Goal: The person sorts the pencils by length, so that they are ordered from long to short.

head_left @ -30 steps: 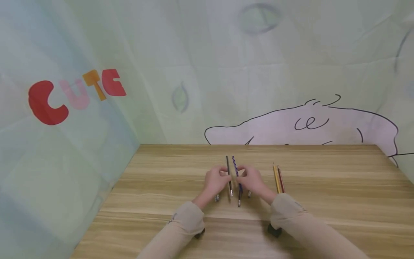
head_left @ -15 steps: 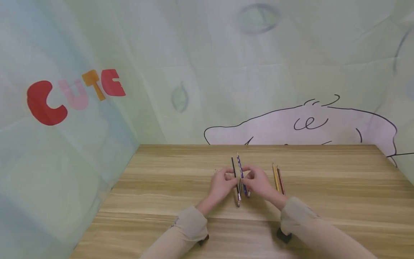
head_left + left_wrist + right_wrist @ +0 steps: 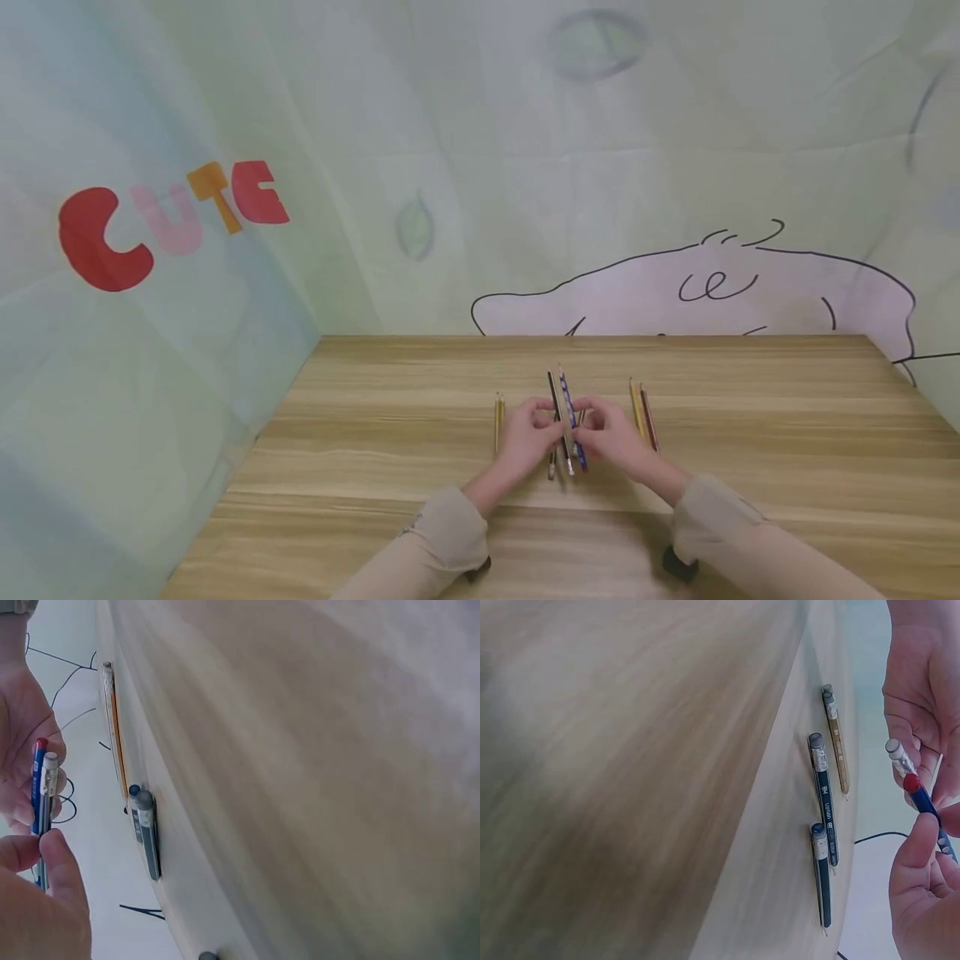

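In the head view my left hand [image 3: 528, 442] pinches a dark pencil [image 3: 564, 429] with a silver ferrule and eraser end. Facing it, my right hand [image 3: 615, 440] pinches a blue patterned pencil [image 3: 567, 396] between thumb and fingers. The two pencils are side by side, tilted, eraser ends toward me. The left wrist view shows the red end of the blue pencil [image 3: 37, 772] beside the ferrule of the dark pencil [image 3: 49, 776]. Beneath the hands, dark pencils [image 3: 825, 802] with eraser ends lie on the table, partly hidden in the head view.
On the wooden table [image 3: 360, 467], a yellow pair of pencils [image 3: 498, 417] lies left of my hands. To the right lie a yellow pencil [image 3: 637, 407] and a dark red pencil [image 3: 649, 417], partly covered by my right forearm. A printed cloth [image 3: 360, 167] stands behind the table.
Both hands have shifted right and slightly nearer, bringing the held pencils closer together. The yellow pair on the left has come out from behind my left hand.
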Demonstrator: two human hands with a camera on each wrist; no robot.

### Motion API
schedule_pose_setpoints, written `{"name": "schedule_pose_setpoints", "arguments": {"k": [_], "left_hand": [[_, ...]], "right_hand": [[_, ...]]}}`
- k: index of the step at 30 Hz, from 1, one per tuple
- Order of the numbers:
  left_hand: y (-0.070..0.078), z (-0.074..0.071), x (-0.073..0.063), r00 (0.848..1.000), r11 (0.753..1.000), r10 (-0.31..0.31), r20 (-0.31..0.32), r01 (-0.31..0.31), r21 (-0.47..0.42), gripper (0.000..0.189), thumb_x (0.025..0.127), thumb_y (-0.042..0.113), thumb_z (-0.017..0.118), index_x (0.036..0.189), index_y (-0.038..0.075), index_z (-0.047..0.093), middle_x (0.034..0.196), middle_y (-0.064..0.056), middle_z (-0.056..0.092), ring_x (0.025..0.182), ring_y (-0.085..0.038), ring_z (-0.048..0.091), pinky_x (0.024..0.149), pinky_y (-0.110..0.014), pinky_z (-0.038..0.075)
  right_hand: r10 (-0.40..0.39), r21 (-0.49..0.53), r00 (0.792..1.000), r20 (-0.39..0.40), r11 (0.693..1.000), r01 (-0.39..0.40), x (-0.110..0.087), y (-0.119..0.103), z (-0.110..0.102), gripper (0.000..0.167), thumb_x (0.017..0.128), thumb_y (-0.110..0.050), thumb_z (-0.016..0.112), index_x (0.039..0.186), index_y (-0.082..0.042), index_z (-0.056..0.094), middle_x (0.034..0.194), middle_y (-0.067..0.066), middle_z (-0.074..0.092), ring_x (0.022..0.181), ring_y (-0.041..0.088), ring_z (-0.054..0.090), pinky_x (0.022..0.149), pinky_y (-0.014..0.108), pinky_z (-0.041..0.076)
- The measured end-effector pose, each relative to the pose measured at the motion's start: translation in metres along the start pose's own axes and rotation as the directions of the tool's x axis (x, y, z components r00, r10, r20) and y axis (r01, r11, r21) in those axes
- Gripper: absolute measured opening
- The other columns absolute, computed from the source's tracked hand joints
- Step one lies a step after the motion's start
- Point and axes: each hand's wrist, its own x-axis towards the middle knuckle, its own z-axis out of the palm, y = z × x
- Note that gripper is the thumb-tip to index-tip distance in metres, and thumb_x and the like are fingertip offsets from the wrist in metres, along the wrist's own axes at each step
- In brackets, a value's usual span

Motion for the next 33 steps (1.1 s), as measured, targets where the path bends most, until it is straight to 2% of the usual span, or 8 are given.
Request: {"name": "schedule_pose_setpoints", "arguments": {"k": [4, 8, 14, 24, 33], "left_hand": [[0.001, 0.005, -0.002, 1.000, 1.000, -0.002, 0.014, 0.003, -0.025, 0.035, 0.075, 0.006, 0.064, 0.108, 0.002, 0.054, 0.075, -0.008, 0.064, 0.061, -0.017, 0.061, 0.056, -0.022, 0.052], [0.002, 0.009, -0.003, 1.000, 0.999, 0.001, 0.025, 0.000, -0.039, 0.035, 0.076, 0.006, 0.064, 0.109, 0.002, 0.054, 0.077, -0.008, 0.065, 0.061, -0.015, 0.061, 0.057, -0.024, 0.052], [0.006, 0.016, -0.005, 0.999, 1.000, -0.004, 0.037, 0.005, -0.008, 0.038, 0.076, 0.012, 0.065, 0.111, 0.007, 0.054, 0.077, -0.004, 0.064, 0.060, -0.011, 0.059, 0.052, -0.021, 0.049], [0.006, 0.031, -0.007, 0.998, 0.997, 0.021, 0.063, -0.016, -0.078, 0.036, 0.075, 0.009, 0.065, 0.108, 0.004, 0.054, 0.077, -0.007, 0.064, 0.062, -0.012, 0.060, 0.057, -0.023, 0.052], [0.011, 0.044, -0.009, 0.996, 0.996, 0.013, 0.085, -0.006, -0.092, 0.036, 0.075, 0.008, 0.065, 0.109, 0.005, 0.054, 0.075, -0.005, 0.063, 0.060, -0.011, 0.058, 0.057, -0.024, 0.051]], "right_hand": [[0.023, -0.020, 1.000, -0.021, 1.000, -0.024, -0.005, -0.001, -0.004, 0.039, 0.079, 0.000, 0.055, 0.117, 0.002, 0.047, 0.066, 0.004, 0.052, 0.053, 0.013, 0.047, 0.047, 0.023, 0.041], [0.040, -0.030, 0.998, -0.040, 0.999, -0.041, -0.009, 0.000, -0.009, 0.039, 0.079, -0.001, 0.056, 0.117, 0.002, 0.048, 0.067, 0.004, 0.053, 0.053, 0.012, 0.047, 0.048, 0.024, 0.042], [-0.006, -0.004, 1.000, -0.029, 1.000, 0.006, -0.015, 0.005, -0.015, 0.039, 0.078, 0.002, 0.056, 0.116, 0.006, 0.047, 0.064, 0.004, 0.052, 0.050, 0.011, 0.046, 0.046, 0.022, 0.041], [-0.020, 0.027, 0.999, -0.030, 0.999, 0.021, -0.025, 0.012, -0.026, 0.040, 0.077, 0.002, 0.056, 0.116, 0.007, 0.046, 0.065, 0.003, 0.053, 0.052, 0.012, 0.049, 0.048, 0.025, 0.045], [0.007, 0.022, 0.999, -0.034, 1.000, -0.006, -0.033, 0.019, -0.037, 0.042, 0.077, 0.000, 0.057, 0.117, 0.004, 0.046, 0.066, 0.004, 0.053, 0.049, 0.010, 0.046, 0.040, 0.019, 0.037]]}}
